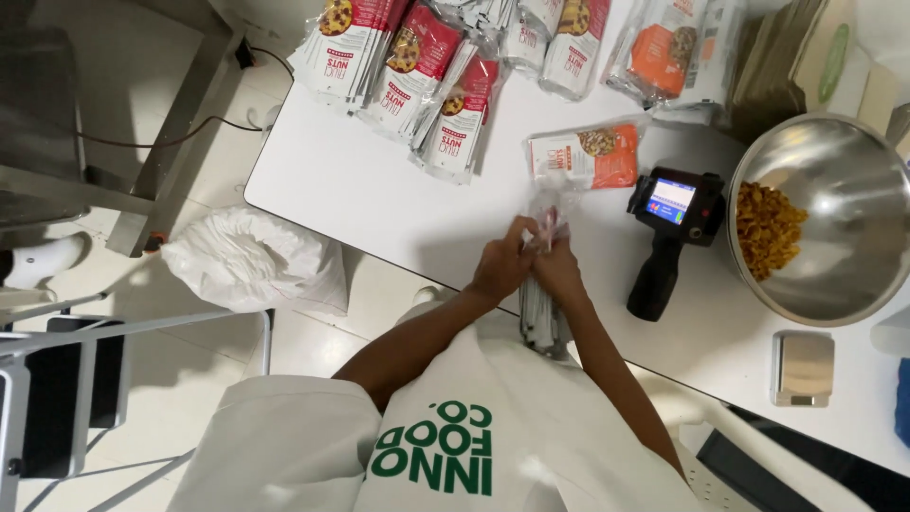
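so both hands closed on one stack of pouches (542, 318); left hand (500, 265) pinches its top edge, right hand (559, 270) wraps it just beside; stack stands upright at the white table (379, 204) edge, between the hands; black handheld printer (668, 237) near right; steel bowl (834, 223) beyond.

A white tabletop (379, 204) carries a black handheld printer (668, 232), with a steel bowl (844, 190) just right of it, an orange pouch (588, 156) left, and red pouches (417, 66) farther left.
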